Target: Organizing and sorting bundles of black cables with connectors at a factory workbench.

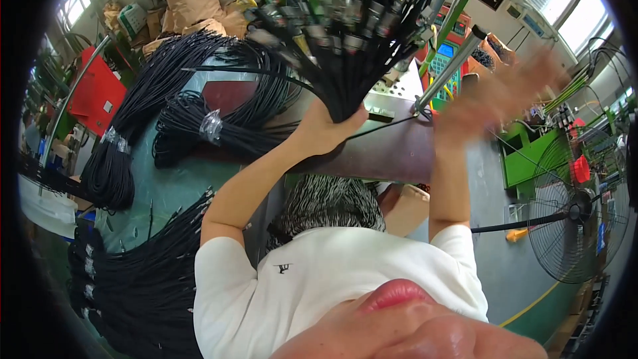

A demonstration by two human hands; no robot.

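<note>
My left hand [325, 127] is closed around a thick bundle of black cables [344, 83], which fans upward from the fist. Metal connectors at the cables' upper ends are blurred. On the right, my right hand [497, 98] is raised apart from the bundle and smeared by motion; its long outline suggests stretched fingers, and nothing shows in it. Below the left hand lies the brown edge of a work surface [385, 156]. Left of that hand rests a coiled black cable bundle [183, 129] tied with clear wrap [211, 126].
Another tied cable bundle [109, 183] and a large pile of cables [149, 279] lie at left. A metal post [452, 66] rises between bundle and right hand, near a green control panel [444, 63]. A floor fan [577, 209] stands at right, a red panel [96, 96] far left.
</note>
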